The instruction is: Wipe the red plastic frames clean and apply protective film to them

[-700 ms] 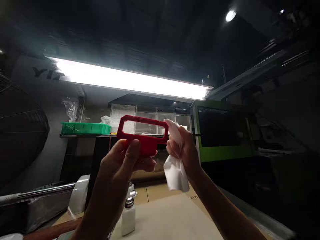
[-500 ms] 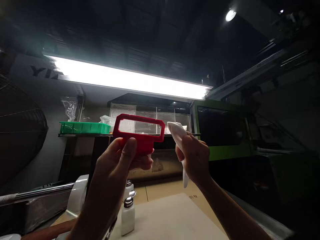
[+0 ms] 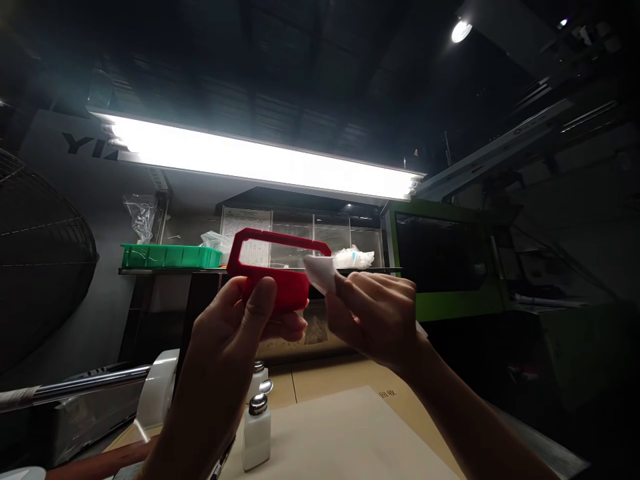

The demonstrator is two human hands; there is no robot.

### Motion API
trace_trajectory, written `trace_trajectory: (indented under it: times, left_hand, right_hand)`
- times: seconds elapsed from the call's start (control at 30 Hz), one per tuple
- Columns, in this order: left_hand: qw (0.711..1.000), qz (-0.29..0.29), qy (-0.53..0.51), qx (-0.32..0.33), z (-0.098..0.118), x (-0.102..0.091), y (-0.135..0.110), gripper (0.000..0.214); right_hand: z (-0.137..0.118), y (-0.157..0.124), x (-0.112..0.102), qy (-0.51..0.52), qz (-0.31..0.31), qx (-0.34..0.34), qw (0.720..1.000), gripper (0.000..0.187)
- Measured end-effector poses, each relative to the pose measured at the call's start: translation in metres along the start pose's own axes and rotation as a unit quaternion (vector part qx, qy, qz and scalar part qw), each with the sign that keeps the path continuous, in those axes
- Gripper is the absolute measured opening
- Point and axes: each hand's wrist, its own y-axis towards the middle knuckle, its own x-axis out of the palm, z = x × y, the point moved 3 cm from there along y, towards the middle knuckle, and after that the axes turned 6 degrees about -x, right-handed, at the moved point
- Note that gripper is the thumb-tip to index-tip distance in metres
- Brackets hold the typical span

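Observation:
My left hand (image 3: 245, 320) grips a red plastic frame (image 3: 275, 287) by its solid lower part, thumb in front and fingers behind. The frame is held up with its long rectangular opening above the hand. A white cloth (image 3: 321, 272) is pinched in my right hand (image 3: 377, 313), and it overlaps the frame's right end, hiding that corner. Whether the cloth presses on the plastic, I cannot tell. Below the hands a white dispenser bottle (image 3: 257, 437) with a metal cap stands on the bench, a second bottle partly hidden behind it.
A green tray (image 3: 173, 256) and a plastic bag of white material (image 3: 354, 257) sit on the shelf behind. Cardboard (image 3: 345, 433) covers the bench. At left are a white roll (image 3: 157, 390) and a large fan (image 3: 45, 247). A lit tube lamp (image 3: 260, 157) hangs above.
My right hand has moved left with the white cloth, which now overlaps the frame's right end. The cloth's hanging tail is out of sight. My left hand and the red frame are almost still.

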Motion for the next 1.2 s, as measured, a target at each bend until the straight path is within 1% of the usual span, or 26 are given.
trace_trajectory:
  times: [0.1,0.2,0.27,0.3,0.33,0.37,0.4,0.43,0.47,0.5,0.57,0.6,0.63,0.67,0.7,0.73,0.8,0.87,1.03,1.13,1.2]
  left_hand:
    - [1.0,-0.003,0.0,0.002,0.0,0.0,0.001,0.027]
    - [1.0,-0.002,0.005,0.003,0.0,0.0,0.002,0.027]
    - [1.0,0.007,0.004,0.005,0.0,-0.001,0.002,0.025]
    - [1.0,0.012,0.002,0.006,0.0,-0.001,0.002,0.025]
    - [1.0,0.015,-0.001,0.005,0.0,0.0,0.002,0.024]
    - [1.0,0.016,-0.002,0.004,0.001,0.0,0.001,0.025]
    - [1.0,0.017,-0.001,0.002,0.001,0.001,0.001,0.025]
    - [1.0,0.015,-0.001,0.002,0.001,0.002,0.001,0.025]
    - [1.0,0.012,-0.001,0.001,0.001,0.003,0.001,0.026]
    - [1.0,0.01,-0.002,0.0,0.001,0.004,0.001,0.026]
    - [1.0,0.005,-0.007,0.002,0.002,0.006,0.001,0.026]
    - [1.0,0.002,-0.011,0.001,0.002,0.007,0.001,0.027]
    - [1.0,0.001,-0.013,0.002,0.002,0.008,0.002,0.027]
    - [1.0,0.001,-0.014,0.0,0.002,0.008,0.002,0.028]
    - [1.0,0.001,-0.015,0.001,0.001,0.009,0.002,0.028]
    - [1.0,0.002,-0.014,0.0,0.001,0.009,0.002,0.028]
    - [1.0,0.006,-0.01,0.002,0.0,0.008,0.003,0.028]
    - [1.0,0.006,-0.007,0.004,0.0,0.007,0.003,0.029]
    - [1.0,-0.01,-0.007,-0.005,-0.001,0.006,0.002,0.028]
    - [1.0,-0.013,-0.006,-0.004,-0.001,0.006,0.001,0.028]
    - [1.0,-0.011,-0.009,-0.001,-0.001,0.006,0.001,0.027]
  right_hand:
    - [-0.002,0.002,0.003,-0.031,-0.009,-0.032,0.999,0.02]
    - [0.003,0.002,0.003,-0.03,-0.005,-0.013,0.999,0.021]
    - [0.008,0.0,-0.001,0.011,0.011,0.045,0.999,0.02]
    - [0.012,-0.002,-0.003,0.048,0.022,0.097,0.994,0.02]
    - [0.017,-0.005,-0.004,0.096,0.038,0.169,0.98,0.023]
    - [0.021,-0.01,-0.003,0.155,0.054,0.252,0.954,0.031]
    - [0.024,-0.015,0.0,0.22,0.064,0.337,0.913,0.039]
    - [0.025,-0.02,0.006,0.292,0.068,0.411,0.861,0.046]
    - [0.025,-0.024,0.013,0.368,0.061,0.469,0.801,0.051]
    - [0.023,-0.027,0.021,0.444,0.049,0.507,0.737,0.052]
    - [0.016,-0.028,0.037,0.583,0.016,0.535,0.612,0.05]
    - [0.012,-0.027,0.043,0.638,0.004,0.534,0.555,0.048]
    - [0.009,-0.025,0.048,0.681,-0.003,0.529,0.507,0.045]
    - [0.007,-0.023,0.052,0.712,-0.006,0.522,0.47,0.041]
    - [0.006,-0.021,0.054,0.736,-0.01,0.513,0.442,0.038]
    - [0.005,-0.018,0.056,0.754,-0.014,0.503,0.422,0.036]
    - [0.004,-0.014,0.057,0.776,-0.029,0.485,0.402,0.034]
    - [0.004,-0.012,0.056,0.786,-0.041,0.475,0.395,0.036]
    - [0.003,-0.014,0.055,0.799,-0.016,0.471,0.375,0.035]
    - [0.003,-0.016,0.057,0.802,-0.003,0.469,0.37,0.036]
    - [0.004,-0.018,0.057,0.805,0.003,0.457,0.378,0.04]
